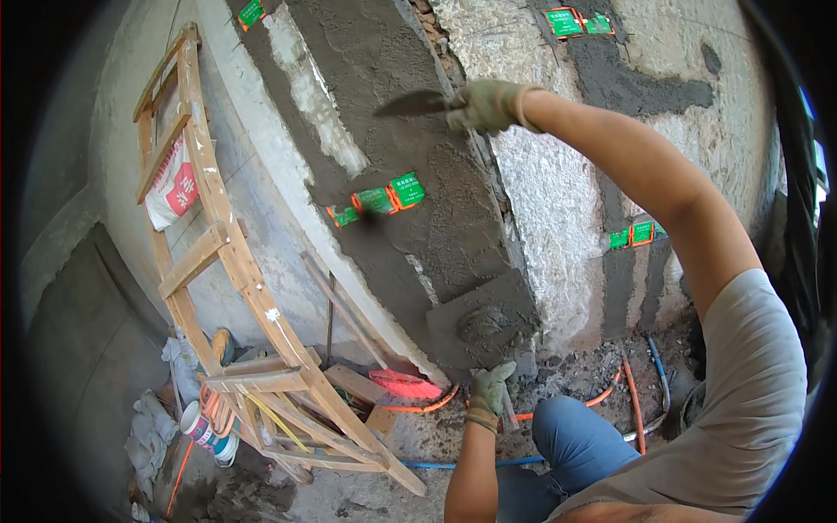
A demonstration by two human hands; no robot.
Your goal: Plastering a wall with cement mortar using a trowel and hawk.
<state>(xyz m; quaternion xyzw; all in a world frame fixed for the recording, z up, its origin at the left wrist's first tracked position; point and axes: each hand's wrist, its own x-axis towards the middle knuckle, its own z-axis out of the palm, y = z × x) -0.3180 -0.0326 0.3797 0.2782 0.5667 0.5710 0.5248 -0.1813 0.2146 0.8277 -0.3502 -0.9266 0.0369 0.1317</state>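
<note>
My right hand (pixel 490 106), in a greenish work glove, grips a trowel (pixel 410 105) by its handle. The blade points left, over a strip of fresh grey mortar (pixel 453 187) on the wall; whether it touches cannot be made out. Lower down, my gloved left hand (pixel 492 390) is closed under a flat plasterer's hawk (pixel 446 329). A mound of wet mortar (pixel 484 324) lies on the hawk, which is close to the wall. Green-covered electrical boxes (pixel 405 190) with orange edges sit in the mortar to the left, partly behind a dark blurred spot.
A wooden ladder (pixel 234 253) leans at the left, with a white and red bag (pixel 174 187) behind it. On the floor are a red broom head (pixel 405 384), a bucket (pixel 209 433), orange conduit (pixel 635 410) and blue pipe (pixel 658 362). More green-covered boxes (pixel 565 23) sit in the right wall.
</note>
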